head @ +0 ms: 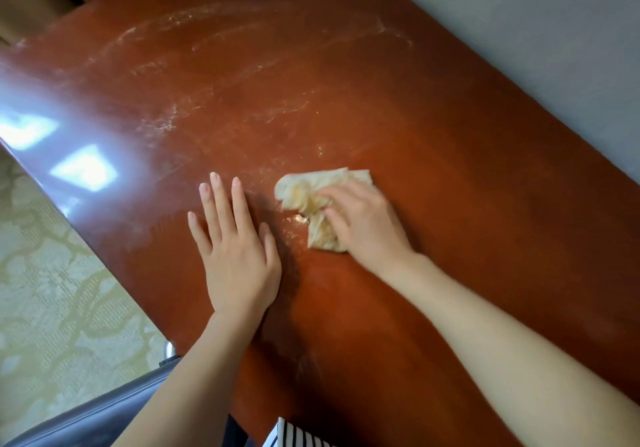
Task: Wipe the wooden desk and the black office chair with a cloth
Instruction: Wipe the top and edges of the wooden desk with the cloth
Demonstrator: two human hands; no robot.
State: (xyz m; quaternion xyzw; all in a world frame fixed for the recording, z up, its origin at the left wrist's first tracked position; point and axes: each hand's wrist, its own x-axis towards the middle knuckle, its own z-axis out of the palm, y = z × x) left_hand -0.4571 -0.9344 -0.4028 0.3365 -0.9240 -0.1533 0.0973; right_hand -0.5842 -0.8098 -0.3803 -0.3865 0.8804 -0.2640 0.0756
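I read the right hand [367, 228] as clamped on the cloth [311, 190]: its fingers curl down into the crumpled pale-yellow fabric and bunch it against the wooden desk [467, 186]. The fingertips are blurred, so I cannot tell how far they dig in. Part of the cloth sticks out beyond the fingers, and a fold shows under the thumb side.

Just left of the cloth, not touching it, the left hand [235, 259] lies palm down on the desk with its fingers straight and slightly spread, holding nothing.

Beyond the cloth, I see whitish streaks [207, 48] arcing across the reddish-brown top. Far left of the cloth, bright reflections [83, 167] sit near the desk's edge, and past that edge is a patterned carpet [52, 290].

Nearer me than the cloth, at the lower left, the black office chair [86, 419] shows a dark padded edge beside the left forearm. A striped garment [298, 436] peeks in at the bottom. To the right of the cloth, a grey wall [536, 30] runs along the desk's far side.
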